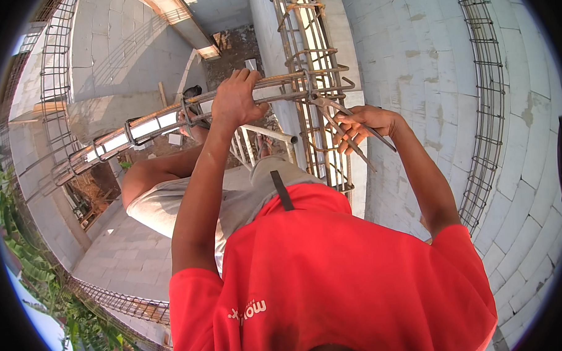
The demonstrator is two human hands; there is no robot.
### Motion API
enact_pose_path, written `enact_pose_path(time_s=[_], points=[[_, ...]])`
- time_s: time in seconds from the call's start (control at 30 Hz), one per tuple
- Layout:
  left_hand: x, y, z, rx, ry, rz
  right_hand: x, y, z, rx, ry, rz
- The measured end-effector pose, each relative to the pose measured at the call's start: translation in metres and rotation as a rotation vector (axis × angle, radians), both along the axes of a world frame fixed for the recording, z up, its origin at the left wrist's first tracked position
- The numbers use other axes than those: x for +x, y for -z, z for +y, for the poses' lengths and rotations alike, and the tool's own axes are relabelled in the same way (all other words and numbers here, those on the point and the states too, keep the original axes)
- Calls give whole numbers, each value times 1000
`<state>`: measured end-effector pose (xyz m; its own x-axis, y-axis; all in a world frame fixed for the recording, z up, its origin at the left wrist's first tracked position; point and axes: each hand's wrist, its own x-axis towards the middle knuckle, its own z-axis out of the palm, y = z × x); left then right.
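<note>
My left hand (236,96) is closed around the top bars of a rebar beam cage (161,122), which runs from the lower left up to a rebar column cage (301,45). In my right hand (367,124) is a pair of end-cutting pincers (334,112), with its long handles spread between my fingers. The jaws meet the beam cage beside a stirrup (308,82), where the beam's hooked bar ends cross the column bars. Whether the jaws grip a wire there is too small to tell.
A pale block wall (413,59) rises on the right, with another rebar cage (483,94) along it. Metal pipes (270,134) stand below my left hand. Far below is ground with rubble (233,50). Green leaves (36,264) show at the left.
</note>
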<state>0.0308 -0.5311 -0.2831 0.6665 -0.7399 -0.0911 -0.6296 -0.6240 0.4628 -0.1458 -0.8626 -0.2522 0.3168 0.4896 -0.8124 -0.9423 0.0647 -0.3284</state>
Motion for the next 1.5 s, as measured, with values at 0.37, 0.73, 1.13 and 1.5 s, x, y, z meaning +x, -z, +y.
enact_pose_path(time_s=[0.37,0.73,1.13,1.5], points=[[0,-4,-4,48,4,28,11,-9,0,-70,-83,-47],[-2,-3,-8,66,-6,0,-30,10,177,-239,857,66],[-4,-9,-12,51,15,19,9,114,281,-1124,1135,-362],[-3,-4,-4,28,19,20,-29,46,215,-17,1241,17]])
